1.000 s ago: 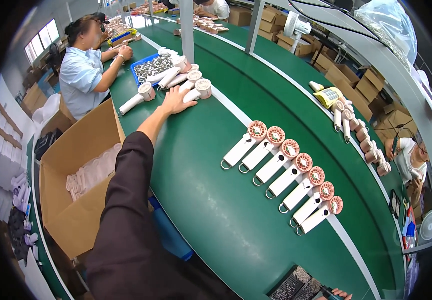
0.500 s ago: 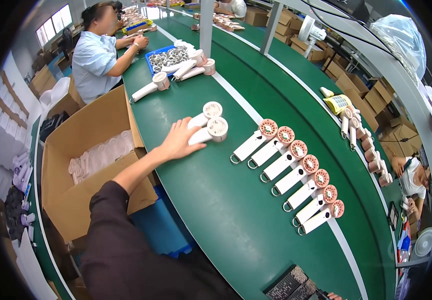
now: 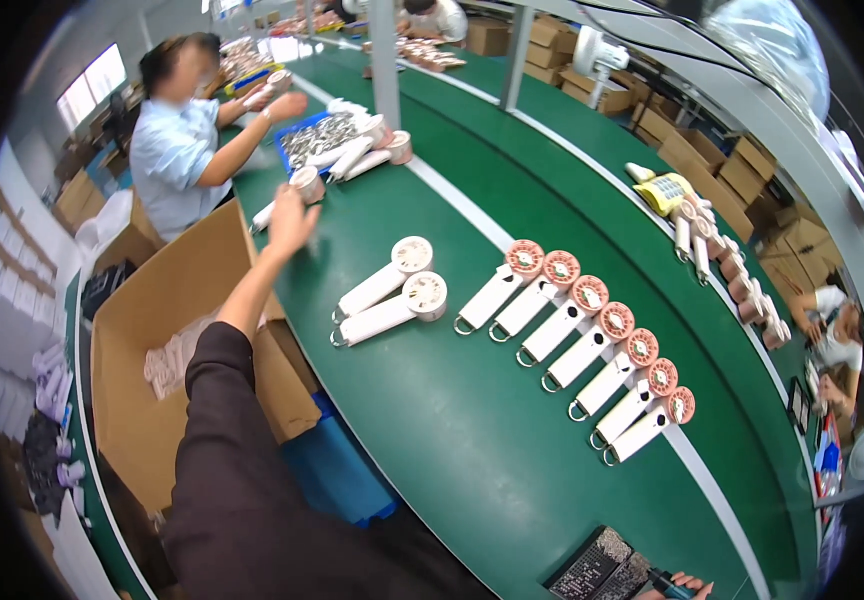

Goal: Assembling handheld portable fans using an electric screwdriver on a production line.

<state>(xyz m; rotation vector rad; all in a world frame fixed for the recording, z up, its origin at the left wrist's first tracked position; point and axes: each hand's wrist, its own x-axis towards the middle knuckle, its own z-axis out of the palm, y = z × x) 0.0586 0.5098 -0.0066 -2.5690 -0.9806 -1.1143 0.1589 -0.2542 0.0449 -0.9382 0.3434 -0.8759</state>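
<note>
My left hand (image 3: 294,225) reaches to the far left and closes over a white handheld fan (image 3: 305,182), covering the middle of it. Nearer to me, two white handheld fans (image 3: 380,318) lie side by side, round heads to the right and metal loops to the left. Right of them runs a slanting row of several white fans with pink heads (image 3: 588,358). At the bottom edge my right hand (image 3: 694,584), mostly cut off, grips a dark screwdriver-like tool (image 3: 668,583). Beside it is a black block (image 3: 600,566) with small grainy pieces on top.
A cardboard box (image 3: 130,440) with pale parts stands left of the green table (image 3: 452,440). Beyond my left hand are more fans (image 3: 354,158) and a blue tray (image 3: 285,153) of small metal parts. A co-worker (image 3: 177,150) handles a fan there. A metal post (image 3: 384,70) rises from the table.
My left hand has let go of the two white fans and moved away to the fan at the far left. Those two now lie free on the table.
</note>
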